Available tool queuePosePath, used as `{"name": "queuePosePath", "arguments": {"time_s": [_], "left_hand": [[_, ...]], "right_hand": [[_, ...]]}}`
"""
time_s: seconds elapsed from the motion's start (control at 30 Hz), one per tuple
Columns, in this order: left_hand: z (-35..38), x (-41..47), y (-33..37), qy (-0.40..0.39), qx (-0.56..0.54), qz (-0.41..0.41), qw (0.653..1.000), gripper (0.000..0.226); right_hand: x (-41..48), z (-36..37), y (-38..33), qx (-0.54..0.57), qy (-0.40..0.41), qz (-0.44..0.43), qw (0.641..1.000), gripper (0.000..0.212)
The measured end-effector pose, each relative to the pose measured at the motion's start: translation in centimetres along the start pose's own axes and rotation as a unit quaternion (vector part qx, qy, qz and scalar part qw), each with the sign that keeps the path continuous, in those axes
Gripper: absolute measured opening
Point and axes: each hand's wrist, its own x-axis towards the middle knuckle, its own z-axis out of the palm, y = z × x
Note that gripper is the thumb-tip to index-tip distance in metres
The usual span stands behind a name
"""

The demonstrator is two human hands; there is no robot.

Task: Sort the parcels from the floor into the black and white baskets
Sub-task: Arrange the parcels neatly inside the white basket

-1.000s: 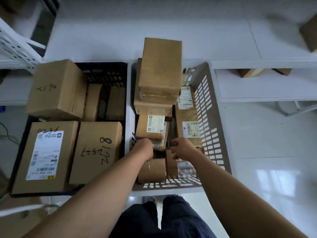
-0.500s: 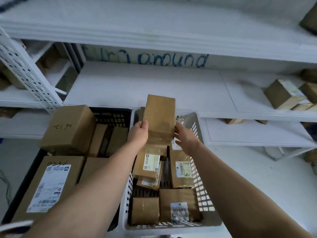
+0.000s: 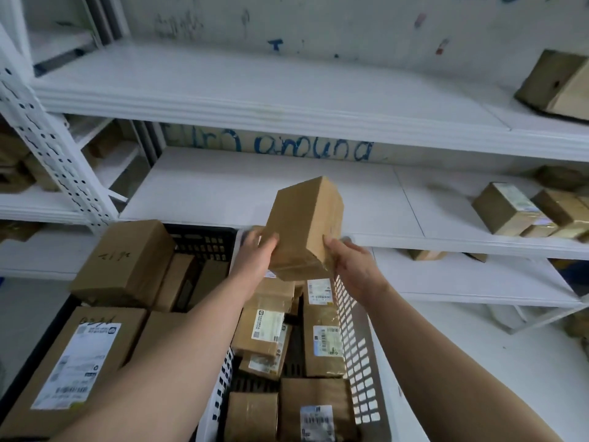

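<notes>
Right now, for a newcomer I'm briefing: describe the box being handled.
Start at the white basket. Over its far end, the left hand and right hand grip a brown box. Unlike the boxes below, it is airborne and shows no label.

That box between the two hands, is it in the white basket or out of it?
Out. The left hand and right hand grip the box in the air above the white basket's far end.

White metal shelves [image 3: 287, 193], brown boxes [image 3: 510, 208] on middle shelf's right end, one box [image 3: 557, 84] above.
</notes>
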Motion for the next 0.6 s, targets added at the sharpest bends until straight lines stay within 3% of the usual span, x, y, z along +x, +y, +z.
{"name": "queuePosePath", "arguments": {"time_s": [0.07,0.13,0.23,0.33,0.4,0.47,0.6], "left_hand": [[0.7,-0.6,0.6,-0.044,-0.019,-0.027,0.999,0.052],[1.7,-2.1,1.3,-0.078,-0.017,-0.044,0.996,0.045],[3.2,-3.3,1.1,-0.107,-0.023,-0.08,0.991,0.071],[3.5,-3.9,0.4,-0.107,-0.17,-0.136,0.97,0.049],[3.6,-4.1,-0.6,-0.128,-0.248,-0.156,0.947,0.05],[3.9,-4.4,-1.7,-0.161,-0.293,-0.169,0.927,0.056],[4.3,-4.4,-3.4,-0.138,-0.274,-0.191,0.932,0.046]], "right_hand": [[-0.8,-0.6,-0.6,0.022,-0.048,0.0,0.999,0.059],[-1.4,-0.9,-1.0,0.038,-0.073,-0.008,0.997,0.058],[-2.1,-1.6,-1.4,0.041,-0.091,-0.03,0.995,0.05],[-2.6,-2.8,-1.6,0.022,-0.066,-0.008,0.998,0.042],[-2.7,-3.4,-1.4,-0.022,-0.052,0.015,0.998,0.04],[-3.0,-3.7,-0.9,-0.039,-0.046,0.051,0.997,0.039],[-3.4,-4.5,-0.6,-0.018,-0.035,0.113,0.993,0.039]]}}
